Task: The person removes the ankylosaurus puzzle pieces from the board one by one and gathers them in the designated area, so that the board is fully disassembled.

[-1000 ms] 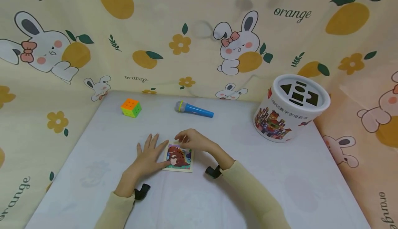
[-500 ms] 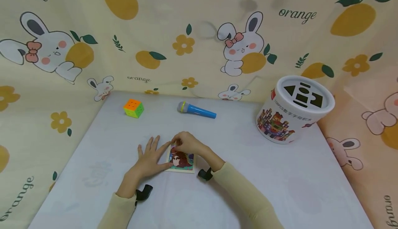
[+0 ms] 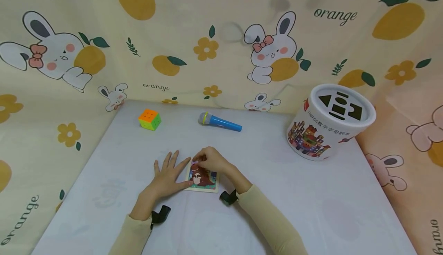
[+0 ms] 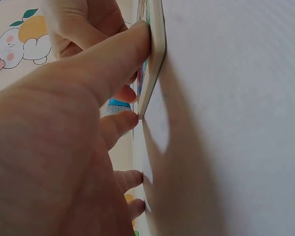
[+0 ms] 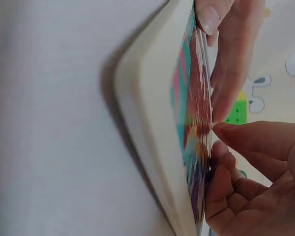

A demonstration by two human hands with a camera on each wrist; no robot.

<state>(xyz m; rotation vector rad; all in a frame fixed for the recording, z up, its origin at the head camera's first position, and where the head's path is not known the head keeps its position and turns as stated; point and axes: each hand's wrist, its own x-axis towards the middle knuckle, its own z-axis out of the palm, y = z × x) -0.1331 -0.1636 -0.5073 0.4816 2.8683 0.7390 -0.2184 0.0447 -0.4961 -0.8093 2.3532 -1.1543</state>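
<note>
A square jigsaw puzzle with a brown dinosaur picture and a pale wooden border [image 3: 204, 182] lies on the white table. My left hand [image 3: 165, 180] spreads its straight fingers at its left side; the thumb [image 4: 132, 42] rests on the near left edge and the index fingertip touches the far left corner. My right hand [image 3: 212, 160] is over the top of the picture, fingers curled. Its thumb [image 5: 255, 140] and fingertips touch the puzzle's surface [image 5: 194, 132] close together. Whether they pinch a piece is hidden.
A blue toy microphone [image 3: 221, 122] lies behind the hands. An orange and green puzzle cube [image 3: 150, 120] sits at the back left. At the back right stands a white bucket [image 3: 328, 124] with shaped slots in its lid. A printed curtain [image 3: 221, 47] borders the table.
My right hand has come down and slightly left, from just over the puzzle's top edge onto the picture. My left hand keeps its place at the left side. The view has shifted slightly.
</note>
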